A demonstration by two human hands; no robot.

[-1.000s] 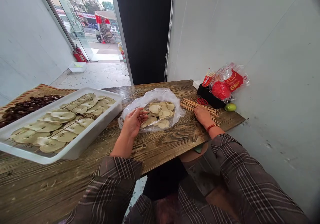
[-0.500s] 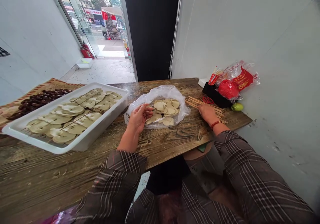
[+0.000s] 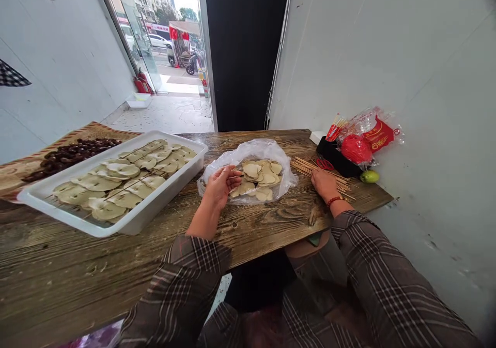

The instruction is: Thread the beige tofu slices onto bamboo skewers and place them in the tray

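Note:
My left hand (image 3: 222,183) hovers at the left rim of a clear plastic bag (image 3: 287,178), its fingers loosely bent and apart, with nothing visible between them. Inside the opened bag lie pale, flat, round dried slices (image 3: 260,173). At the right, my right hand (image 3: 324,183) rests on a loose pile of thin bamboo skewers (image 3: 304,166), fingers curled down onto them; the fingertips are partly hidden. Left of the bag, a white plastic tray (image 3: 135,225) holds rows of similar slices (image 3: 126,195) threaded on skewers.
Dark red glossy fruits (image 3: 73,156) lie on brown printed paper (image 3: 33,168) behind the tray. Beyond the skewers are red-handled scissors (image 3: 324,164), a black box (image 3: 337,161) with red packaging (image 3: 356,149), and a green fruit (image 3: 369,176). The wooden table (image 3: 263,234) ends near a wall.
The camera view has shifted slightly, so the table contents appear a little further right and lower. Both hands stay at nearly the same places beside the bag and on the skewers.

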